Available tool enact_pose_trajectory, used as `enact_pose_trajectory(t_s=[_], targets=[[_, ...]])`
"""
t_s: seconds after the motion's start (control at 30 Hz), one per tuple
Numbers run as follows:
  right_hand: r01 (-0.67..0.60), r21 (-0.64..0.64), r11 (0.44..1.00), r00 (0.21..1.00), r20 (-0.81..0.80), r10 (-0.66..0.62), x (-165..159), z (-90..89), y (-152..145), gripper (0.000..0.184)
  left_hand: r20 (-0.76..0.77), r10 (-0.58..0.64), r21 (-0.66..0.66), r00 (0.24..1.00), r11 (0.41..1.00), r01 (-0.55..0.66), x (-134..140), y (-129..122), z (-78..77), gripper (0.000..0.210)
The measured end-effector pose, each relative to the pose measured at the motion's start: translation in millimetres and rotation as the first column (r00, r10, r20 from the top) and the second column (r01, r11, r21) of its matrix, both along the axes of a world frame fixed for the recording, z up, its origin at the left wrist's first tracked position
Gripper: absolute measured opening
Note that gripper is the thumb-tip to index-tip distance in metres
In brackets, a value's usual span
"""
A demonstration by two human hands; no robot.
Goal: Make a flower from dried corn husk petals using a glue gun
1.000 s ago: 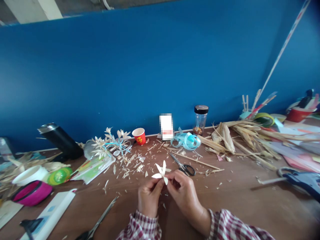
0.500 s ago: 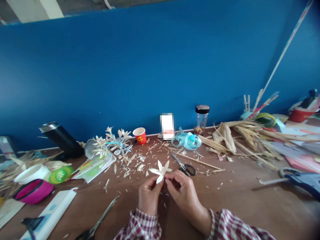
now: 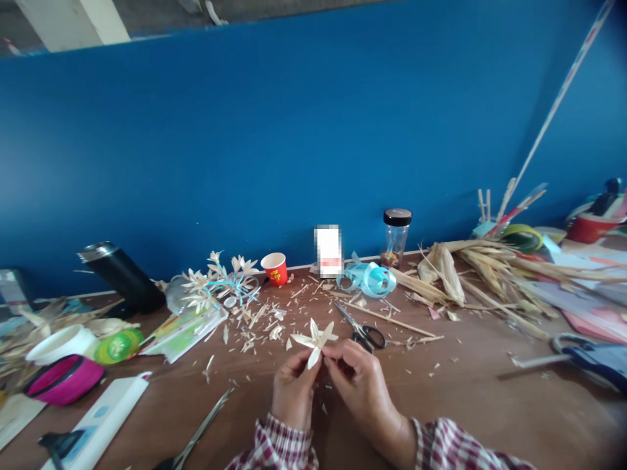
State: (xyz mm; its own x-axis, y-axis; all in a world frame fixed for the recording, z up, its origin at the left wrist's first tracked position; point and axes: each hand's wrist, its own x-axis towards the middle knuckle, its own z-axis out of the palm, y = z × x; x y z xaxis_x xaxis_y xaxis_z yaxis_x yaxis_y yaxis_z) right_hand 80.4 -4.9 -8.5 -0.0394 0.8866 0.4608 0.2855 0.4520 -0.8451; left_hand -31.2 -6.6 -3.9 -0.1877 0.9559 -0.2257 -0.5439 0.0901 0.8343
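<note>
A pale corn-husk flower (image 3: 315, 339) with pointed petals is held up between my two hands over the table. My left hand (image 3: 295, 390) pinches it from below, thumb and fingers closed at its base. My right hand (image 3: 360, 376) is closed too, its thumb and fingertips pressed together at the flower's right side by the base. The fingers hide the flower's underside. Just behind my right hand lies a pair of black-handled scissors (image 3: 362, 331). Another pair of scissors (image 3: 203, 425) rests nearer me on the left, partly out of view.
Husk scraps (image 3: 264, 320) litter the brown table. At the back stand finished husk flowers (image 3: 215, 281), a red paper cup (image 3: 275, 269), light-blue ribbon (image 3: 369, 279) and a lidded jar (image 3: 396, 238). Dried husks (image 3: 448, 274) and a blue glue gun (image 3: 595, 359) are at right, a black flask (image 3: 122, 274) at left.
The whole view has shifted slightly, with things sitting a little lower in the picture. My hands keep their grip on the flower, and the fingers have barely moved.
</note>
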Motion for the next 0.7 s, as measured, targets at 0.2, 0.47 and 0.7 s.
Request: enact_pose_trajectory(t_s=[0.2,0.47,0.7], targets=[[0.014,-0.002,1.0,1.0,-0.006,-0.014,0.2,0.6,0.7,0.015,0.055,-0.012,-0.011,0.998,1.0,0.012,4.2,-1.3,9.4,0.022],[0.018,0.042,0.999,1.0,0.012,-0.019,1.9,4.3,1.2,0.018,-0.032,-0.039,0.049,0.999,0.998,0.04,2.1,-0.1,6.2,0.023],[0.011,-0.009,1.0,1.0,0.005,-0.011,0.3,1.8,-1.4,0.014,-0.294,-0.015,0.054,0.956,0.998,0.032,-5.8,3.4,-1.4,0.032]])
